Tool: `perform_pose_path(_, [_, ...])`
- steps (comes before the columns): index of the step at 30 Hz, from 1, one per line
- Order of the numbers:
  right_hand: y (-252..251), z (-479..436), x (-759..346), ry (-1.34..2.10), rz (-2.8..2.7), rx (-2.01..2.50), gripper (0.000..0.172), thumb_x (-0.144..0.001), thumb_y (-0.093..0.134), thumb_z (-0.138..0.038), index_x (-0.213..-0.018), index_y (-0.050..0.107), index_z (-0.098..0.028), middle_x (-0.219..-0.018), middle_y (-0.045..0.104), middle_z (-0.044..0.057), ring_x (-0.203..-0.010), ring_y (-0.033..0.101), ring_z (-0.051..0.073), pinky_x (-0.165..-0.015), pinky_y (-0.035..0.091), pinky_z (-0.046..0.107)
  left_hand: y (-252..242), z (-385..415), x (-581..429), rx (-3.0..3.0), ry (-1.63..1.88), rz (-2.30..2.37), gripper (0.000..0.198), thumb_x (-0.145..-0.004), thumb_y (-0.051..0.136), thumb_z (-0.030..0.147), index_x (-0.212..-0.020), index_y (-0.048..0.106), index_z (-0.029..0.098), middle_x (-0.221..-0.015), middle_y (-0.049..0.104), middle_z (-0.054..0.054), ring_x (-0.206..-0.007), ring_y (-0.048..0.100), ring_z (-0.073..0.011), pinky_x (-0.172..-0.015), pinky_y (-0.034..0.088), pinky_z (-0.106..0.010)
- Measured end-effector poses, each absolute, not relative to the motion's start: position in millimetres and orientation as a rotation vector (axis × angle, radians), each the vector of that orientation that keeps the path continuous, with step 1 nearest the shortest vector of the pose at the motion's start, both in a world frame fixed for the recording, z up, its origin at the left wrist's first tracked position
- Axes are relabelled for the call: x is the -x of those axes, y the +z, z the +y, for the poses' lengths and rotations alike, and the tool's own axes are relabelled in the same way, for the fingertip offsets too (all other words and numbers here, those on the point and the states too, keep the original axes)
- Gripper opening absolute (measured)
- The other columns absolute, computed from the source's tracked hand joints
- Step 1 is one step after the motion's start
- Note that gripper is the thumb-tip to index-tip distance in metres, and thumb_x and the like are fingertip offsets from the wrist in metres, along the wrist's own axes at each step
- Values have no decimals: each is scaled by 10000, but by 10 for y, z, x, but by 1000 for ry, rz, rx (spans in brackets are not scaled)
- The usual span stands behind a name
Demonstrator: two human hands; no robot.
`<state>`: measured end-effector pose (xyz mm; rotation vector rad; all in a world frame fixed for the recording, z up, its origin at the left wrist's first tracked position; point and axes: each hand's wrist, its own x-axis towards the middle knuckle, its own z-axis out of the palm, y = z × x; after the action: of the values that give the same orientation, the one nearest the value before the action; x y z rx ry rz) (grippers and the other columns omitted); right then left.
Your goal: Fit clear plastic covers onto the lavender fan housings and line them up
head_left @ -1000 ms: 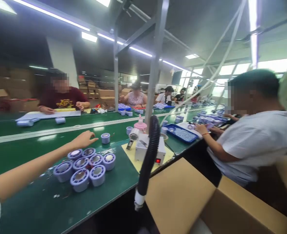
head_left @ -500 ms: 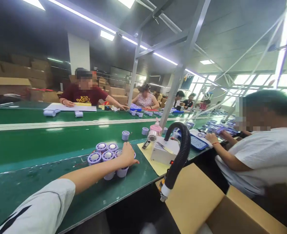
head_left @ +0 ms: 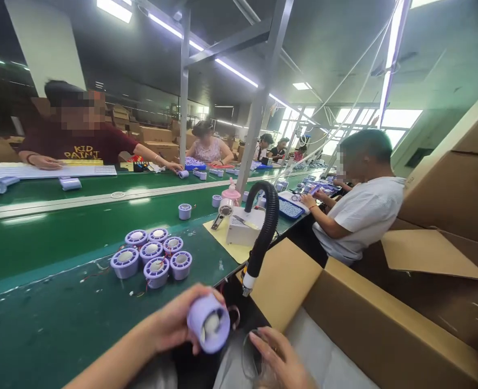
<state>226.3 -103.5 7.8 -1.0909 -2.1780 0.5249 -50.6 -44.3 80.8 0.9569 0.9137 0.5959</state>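
Observation:
My left hand point(head_left: 176, 319) is wrapped round a light-purple cylindrical fan housing point(head_left: 194, 316), tilted so its hollow end faces me, with a whitish part inside. Thin wire loops out beside it. Lower right, my right hand point(head_left: 281, 359) has its thumb and fingers on a clear, round-rimmed piece point(head_left: 247, 354); its full shape is blurred and partly hidden. Left of the hands, several similar purple housings point(head_left: 157, 273) stand grouped on the green bench point(head_left: 72, 335), round slotted ends up, some with thin red wires.
One purple housing point(head_left: 185, 211) stands alone on the green belt point(head_left: 101, 237). A white box point(head_left: 243, 229) with a black flexible hose point(head_left: 272, 221) stands on yellow card. An open carton point(head_left: 385, 319) is at right. Co-workers sit opposite and a person in white point(head_left: 356, 210) sits to the right.
My left hand has come back from the housing group toward me, now holding one housing. My right hand has come into view with the clear piece. The view has turned right.

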Motion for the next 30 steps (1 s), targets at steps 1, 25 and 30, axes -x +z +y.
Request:
perform_pose_path(1, [83,-1041,-2130,388,-2259,1072,548,-864,607,-471,-1386,525,-327,-1346,547,159,-1186,573,353,-951,520,475,688,-592,447,-873,571,843,455,-796,481,531,-1017,612,156,-887,633,-61,-558,557,-120,-435,418,-215])
perform_pose_path(25, [363,-1348,-1687,791,-2433,1351,311,-806,578,-145,-1083,684,-236,-1445,426,117,-1229,468,336,-943,494,513,435,-995,414,-1454,280,899,218,-767,531,163,-891,708,190,-922,619,-12,-837,553,-154,-758,450,-251])
perform_pose_path(30, [290,-1371,-1706,1318,-2040,1296,124,-756,680,-144,-847,686,-228,-1391,436,67,-1303,419,287,-1089,363,459,455,-1107,487,-1741,538,994,184,-856,564,233,-993,683,204,-1007,586,-33,-930,564,-172,-848,426,-280])
